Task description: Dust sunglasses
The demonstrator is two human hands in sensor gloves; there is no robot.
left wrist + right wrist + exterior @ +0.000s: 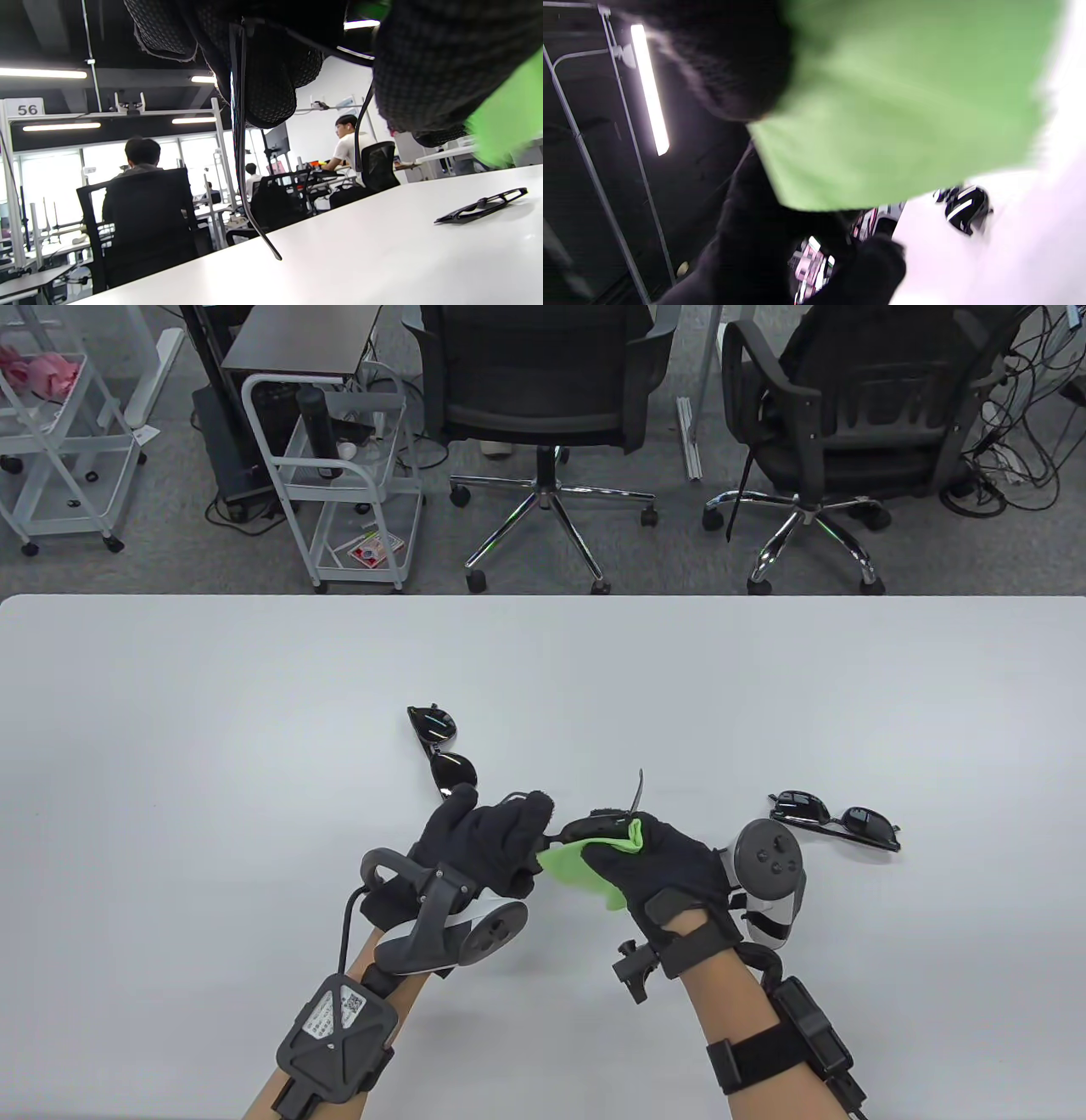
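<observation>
Bottom center of the table view: left hand (488,844) grips black sunglasses (594,821) while right hand (657,869) pinches a green cloth (577,869) against them. Two more pairs sit on the table (212,712).

Three sunglasses (444,750) (836,819) (594,824); one green cloth (585,869); two chairs (543,398) (848,415).

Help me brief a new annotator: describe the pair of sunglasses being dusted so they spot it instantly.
On the white table, look near the front edge where the two gloved hands meet. The held sunglasses sit between the left hand and the right hand, against a green cloth. The other two pairs lie untouched on the table.
</observation>
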